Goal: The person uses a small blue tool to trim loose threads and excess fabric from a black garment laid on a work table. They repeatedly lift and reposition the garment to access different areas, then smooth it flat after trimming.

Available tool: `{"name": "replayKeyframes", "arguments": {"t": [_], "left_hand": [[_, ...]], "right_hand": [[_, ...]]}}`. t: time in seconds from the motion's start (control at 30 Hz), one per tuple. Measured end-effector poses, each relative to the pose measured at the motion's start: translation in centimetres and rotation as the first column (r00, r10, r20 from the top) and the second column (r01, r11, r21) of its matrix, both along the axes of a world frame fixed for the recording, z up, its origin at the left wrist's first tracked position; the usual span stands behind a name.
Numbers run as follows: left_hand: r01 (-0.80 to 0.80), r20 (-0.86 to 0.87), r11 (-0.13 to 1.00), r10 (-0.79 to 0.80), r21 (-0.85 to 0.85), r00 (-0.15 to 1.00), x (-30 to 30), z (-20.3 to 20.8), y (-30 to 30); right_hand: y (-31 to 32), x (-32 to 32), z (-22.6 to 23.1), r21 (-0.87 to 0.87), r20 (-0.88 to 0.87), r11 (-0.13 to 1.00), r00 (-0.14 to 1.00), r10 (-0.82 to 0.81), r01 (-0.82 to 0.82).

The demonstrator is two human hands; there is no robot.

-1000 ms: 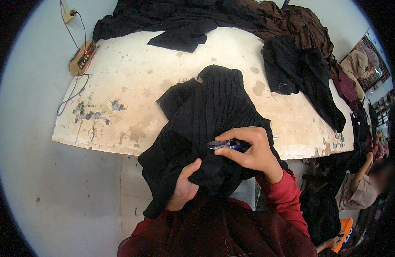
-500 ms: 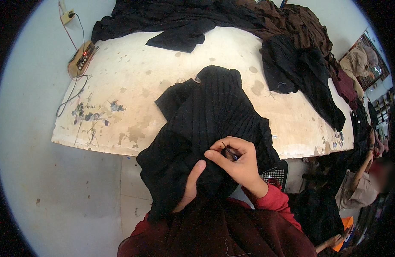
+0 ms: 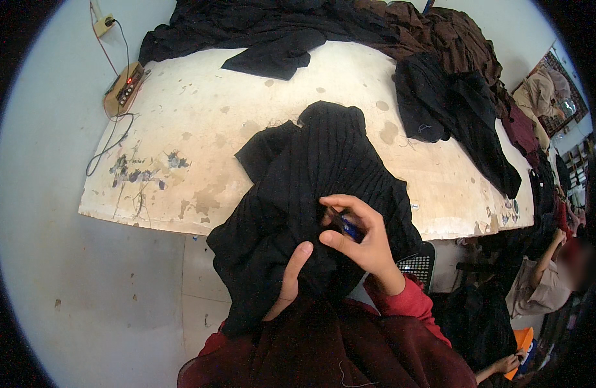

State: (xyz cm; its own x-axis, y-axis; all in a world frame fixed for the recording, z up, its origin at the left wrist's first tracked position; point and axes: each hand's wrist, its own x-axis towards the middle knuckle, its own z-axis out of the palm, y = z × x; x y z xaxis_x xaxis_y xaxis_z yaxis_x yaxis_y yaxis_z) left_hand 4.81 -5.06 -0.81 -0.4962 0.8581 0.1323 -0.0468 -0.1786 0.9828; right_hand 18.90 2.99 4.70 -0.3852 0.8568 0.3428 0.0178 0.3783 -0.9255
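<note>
A black pleated garment lies over the front edge of the table and hangs down towards my lap. My left hand grips its near part, thumb on top and the other fingers hidden beneath the cloth. Just above the fabric, to the right of that thumb, my right hand holds small dark thread snips with a blue part, lying in the palm. Its thumb and forefinger are apart, and the snips' tips point up and left.
The pale, stained table carries black cloth and brown cloth along its far side. More black cloth lies at right. A power strip with a cable sits at the left edge. Another person works at far right.
My right thumb and forefinger have parted from a pinch, and the hand has risen slightly, showing more of the snips. My left hand keeps its place on the garment.
</note>
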Motion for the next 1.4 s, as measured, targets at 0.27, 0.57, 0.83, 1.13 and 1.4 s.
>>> {"name": "replayKeyframes", "arguments": {"t": [0.27,0.57,0.83,1.13,1.4], "left_hand": [[0.009,-0.026,0.999,-0.01,-0.046,1.0,0.1,-0.7,-0.1],[0.044,-0.04,0.995,-0.047,-0.088,0.998,-0.3,0.3,-0.4],[0.004,-0.082,0.997,-0.01,-0.077,0.997,-0.1,0.4,-0.2],[0.034,-0.208,0.998,-0.044,-0.05,0.977,-0.2,2.1,-0.4],[0.042,-0.302,0.998,-0.052,-0.037,0.952,-0.4,2.2,-0.7]], "right_hand": [[-0.6,1.2,1.1,0.258,0.26,0.958,0.947,-0.19,0.122],[-0.1,0.9,2.7,0.441,0.334,0.895,0.912,-0.237,0.071],[0.2,1.1,2.3,0.384,0.29,0.915,0.925,-0.244,0.121],[0.8,0.7,3.6,0.436,0.38,0.899,0.913,-0.152,-0.032],[2.6,0.8,5.1,0.498,0.504,0.843,0.859,-0.09,-0.204]]}}
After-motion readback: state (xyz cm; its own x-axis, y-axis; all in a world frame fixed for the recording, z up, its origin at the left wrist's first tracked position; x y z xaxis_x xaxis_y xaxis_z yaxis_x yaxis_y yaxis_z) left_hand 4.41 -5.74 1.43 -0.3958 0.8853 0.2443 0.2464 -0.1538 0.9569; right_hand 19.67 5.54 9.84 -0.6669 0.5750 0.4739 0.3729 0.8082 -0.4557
